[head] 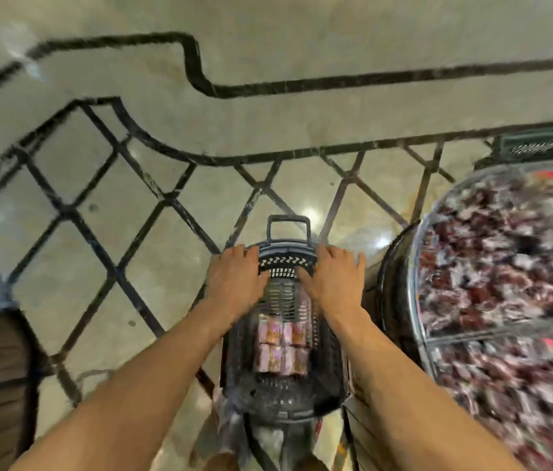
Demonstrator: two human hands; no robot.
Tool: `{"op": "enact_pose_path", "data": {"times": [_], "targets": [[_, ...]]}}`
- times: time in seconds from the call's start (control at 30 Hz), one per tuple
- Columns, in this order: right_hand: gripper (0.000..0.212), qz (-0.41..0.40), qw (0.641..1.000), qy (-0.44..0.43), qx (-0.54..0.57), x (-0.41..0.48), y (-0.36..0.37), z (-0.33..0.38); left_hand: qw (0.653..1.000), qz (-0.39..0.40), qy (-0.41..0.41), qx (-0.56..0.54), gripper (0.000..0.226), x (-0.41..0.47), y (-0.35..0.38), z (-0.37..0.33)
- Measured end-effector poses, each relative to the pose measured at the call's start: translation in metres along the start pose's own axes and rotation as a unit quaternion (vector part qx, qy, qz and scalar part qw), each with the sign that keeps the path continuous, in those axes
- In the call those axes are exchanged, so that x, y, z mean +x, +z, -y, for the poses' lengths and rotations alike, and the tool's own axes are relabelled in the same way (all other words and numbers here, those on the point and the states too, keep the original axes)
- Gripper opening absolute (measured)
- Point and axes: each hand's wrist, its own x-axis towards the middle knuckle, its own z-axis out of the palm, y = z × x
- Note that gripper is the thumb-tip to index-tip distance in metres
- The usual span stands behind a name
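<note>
Right below the camera, the basket (284, 262) is lying with its long axis running straight away from the person, pink packets (281, 348) stacked in the middle. Both hands are gripping its far rim, left hand (234, 275) at the left corner, right hand (332, 278) at the right, fingers curling over the edge. Neither's nearer, so I'm guessing an even two-handed pull. The candy bin (506, 283) is crowding the right side.

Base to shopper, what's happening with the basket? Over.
Left hand and right hand grip basket rim. Pink packets inside. Display bin close on right.
</note>
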Motion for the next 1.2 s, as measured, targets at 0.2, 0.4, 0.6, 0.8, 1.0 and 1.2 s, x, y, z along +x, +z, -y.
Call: {"op": "enact_pose_path", "data": {"times": [0.2,0.4,0.6,0.8,1.0,1.2], "targets": [[0.062,-0.089,0.996,-0.027,0.017,-0.039,-0.182,0.001,0.995,-0.092,-0.008,0.028,0.053,-0.043,-0.192,0.002],[0.067,-0.143,0.989,0.006,0.025,-0.083,-0.328,-0.024,0.988,-0.142,0.045,0.03,0.057,-0.08,-0.331,-0.053],[0.068,-0.187,0.979,0.079,0.027,-0.141,-0.408,-0.061,0.971,-0.154,0.172,0.058,0.056,-0.1,-0.411,-0.113],[0.065,-0.216,0.956,0.199,0.019,-0.224,-0.432,-0.094,0.939,-0.149,0.299,0.085,0.057,-0.125,-0.431,-0.175],[0.063,-0.228,0.917,0.326,0.021,-0.33,-0.423,-0.129,0.88,-0.179,0.42,0.127,0.06,-0.181,-0.43,-0.241],[0.066,-0.253,0.866,0.427,0.055,-0.449,-0.402,-0.168,0.829,-0.173,0.516,0.127,0.059,-0.276,-0.42,-0.307]]}}
